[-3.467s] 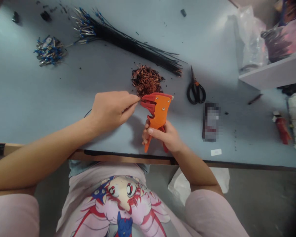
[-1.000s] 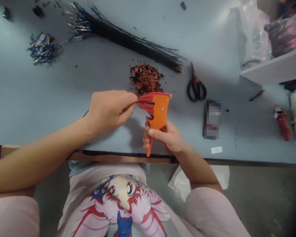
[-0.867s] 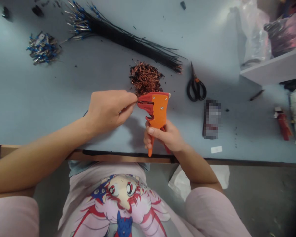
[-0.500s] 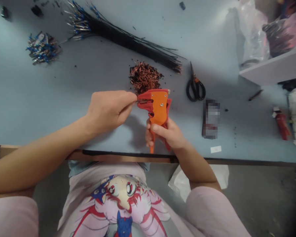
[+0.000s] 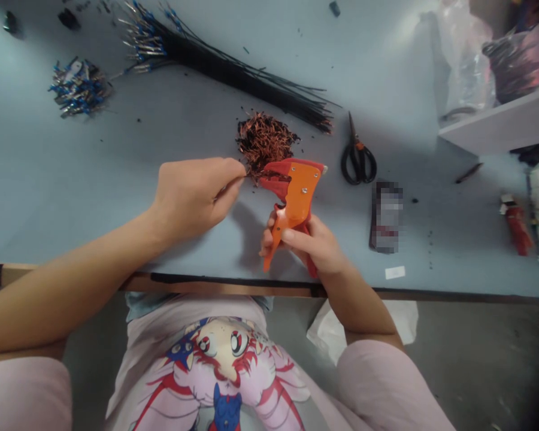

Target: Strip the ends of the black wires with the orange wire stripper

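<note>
My right hand (image 5: pixel 312 245) grips the handles of an orange wire stripper (image 5: pixel 294 194), tilted with its jaws pointing left. My left hand (image 5: pixel 193 194) pinches a thin black wire (image 5: pixel 247 177) whose end sits a little apart from the stripper's jaws. Just beyond the jaws lies a heap of copper and black wire scraps (image 5: pixel 265 139). Most of the wire is hidden under my left hand.
A long bundle of black wires with blue terminals (image 5: pixel 224 69) lies across the far table. Loose blue terminals (image 5: pixel 76 87) sit far left. Black scissors (image 5: pixel 358 158), a dark flat object (image 5: pixel 386 216), a red lighter (image 5: pixel 515 227) and a shelf (image 5: pixel 498 123) lie right.
The stripper handles were squeezed, then released. The tool has tilted and shifted right, and my left hand has pulled the wire back out of the jaws.
</note>
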A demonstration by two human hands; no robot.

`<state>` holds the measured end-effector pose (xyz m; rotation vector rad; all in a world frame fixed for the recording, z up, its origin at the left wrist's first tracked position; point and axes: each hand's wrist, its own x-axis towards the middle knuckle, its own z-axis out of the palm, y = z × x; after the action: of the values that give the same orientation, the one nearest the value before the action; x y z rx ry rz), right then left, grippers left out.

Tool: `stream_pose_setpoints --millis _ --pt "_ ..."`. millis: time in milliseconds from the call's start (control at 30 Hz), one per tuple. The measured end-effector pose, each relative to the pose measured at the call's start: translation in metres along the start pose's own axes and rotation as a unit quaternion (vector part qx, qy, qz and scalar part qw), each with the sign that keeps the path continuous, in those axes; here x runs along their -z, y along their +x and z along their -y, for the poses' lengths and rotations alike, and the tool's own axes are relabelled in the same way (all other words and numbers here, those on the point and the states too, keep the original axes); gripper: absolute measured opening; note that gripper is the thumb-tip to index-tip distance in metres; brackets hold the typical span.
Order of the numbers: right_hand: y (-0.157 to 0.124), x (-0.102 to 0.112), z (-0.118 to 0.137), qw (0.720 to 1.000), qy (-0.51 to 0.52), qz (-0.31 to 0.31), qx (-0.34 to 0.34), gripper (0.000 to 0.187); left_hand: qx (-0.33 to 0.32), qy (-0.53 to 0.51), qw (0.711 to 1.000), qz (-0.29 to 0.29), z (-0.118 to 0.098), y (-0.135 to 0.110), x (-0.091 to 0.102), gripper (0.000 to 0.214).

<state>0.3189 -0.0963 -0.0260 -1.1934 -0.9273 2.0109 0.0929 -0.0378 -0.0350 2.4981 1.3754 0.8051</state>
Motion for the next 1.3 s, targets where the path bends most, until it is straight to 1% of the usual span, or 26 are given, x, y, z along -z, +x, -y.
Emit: stream_pose_setpoints --millis 100,167,233,267,367,433,467,567,667,767,800,833,867,933,1000,1067,1167,1300 --pt "-0.001 0.000 0.000 1.000 0.000 -0.020 0.018 0.036 0.020 0.018 1.000 0.005 0.002 0.001 -0.002 0.020" --pt "-0.001 -0.001 0.000 0.999 -0.001 -0.020 0.025 0.035 0.032 0.030 0.999 0.013 0.003 0.001 -0.003 0.018" --pt "0.001 -0.002 -0.001 0.999 -0.006 -0.021 0.038 0.035 0.034 0.033 0.999 0.020 0.002 0.001 -0.004 0.018" --pt "0.001 -0.003 -0.002 0.998 -0.010 -0.031 0.050 0.035 0.028 0.033 0.999 0.024 0.002 0.001 -0.005 0.019" --pt "0.005 -0.006 -0.006 0.990 -0.025 -0.098 0.094 0.037 -0.028 0.045 0.998 0.031 -0.003 -0.001 -0.005 0.023" --pt "0.008 -0.008 -0.008 0.984 -0.030 -0.136 0.115 0.039 -0.093 0.059 0.994 0.025 -0.008 -0.004 -0.005 0.027" --pt "0.008 -0.008 -0.008 0.981 -0.034 -0.145 0.121 0.040 -0.125 0.060 0.990 0.020 -0.011 -0.005 -0.005 0.028" --pt "0.009 -0.009 -0.010 0.977 -0.057 -0.156 0.132 0.039 -0.196 0.031 0.980 0.013 -0.019 -0.009 -0.005 0.028" --pt "0.008 -0.009 -0.012 0.974 -0.081 -0.154 0.144 0.033 -0.230 0.023 0.973 0.025 -0.024 -0.012 -0.005 0.026" --pt "0.008 -0.008 -0.011 0.974 -0.082 -0.152 0.144 0.030 -0.256 0.054 0.964 0.039 -0.020 -0.012 -0.005 0.029" --pt "0.008 -0.007 -0.010 0.974 -0.075 -0.159 0.146 0.029 -0.250 0.063 0.965 0.037 -0.017 -0.010 -0.005 0.029" --pt "0.009 -0.005 -0.008 0.972 -0.065 -0.172 0.150 0.029 -0.230 0.071 0.970 0.036 -0.013 -0.008 -0.004 0.027" --pt "0.009 -0.003 -0.005 0.969 -0.053 -0.187 0.155 0.029 -0.198 0.074 0.977 0.029 -0.008 -0.006 -0.003 0.025" --pt "0.010 0.002 0.001 0.964 -0.030 -0.211 0.159 0.030 -0.101 0.056 0.993 0.019 0.000 0.000 0.001 0.020" --pt "0.012 0.006 0.007 0.966 -0.013 -0.215 0.146 0.030 -0.017 -0.015 1.000 0.012 0.006 0.004 0.004 0.016" --pt "0.013 0.009 0.009 0.971 0.000 -0.204 0.123 0.034 0.032 -0.093 0.995 0.012 0.007 0.007 0.005 0.014" --pt "0.014 0.010 0.008 0.980 0.005 -0.175 0.098 0.038 0.060 -0.149 0.987 0.014 0.004 0.006 0.002 0.013" --pt "0.011 0.007 0.005 0.989 0.018 -0.125 0.075 0.036 0.060 -0.160 0.985 -0.001 0.001 0.004 -0.001 0.014"
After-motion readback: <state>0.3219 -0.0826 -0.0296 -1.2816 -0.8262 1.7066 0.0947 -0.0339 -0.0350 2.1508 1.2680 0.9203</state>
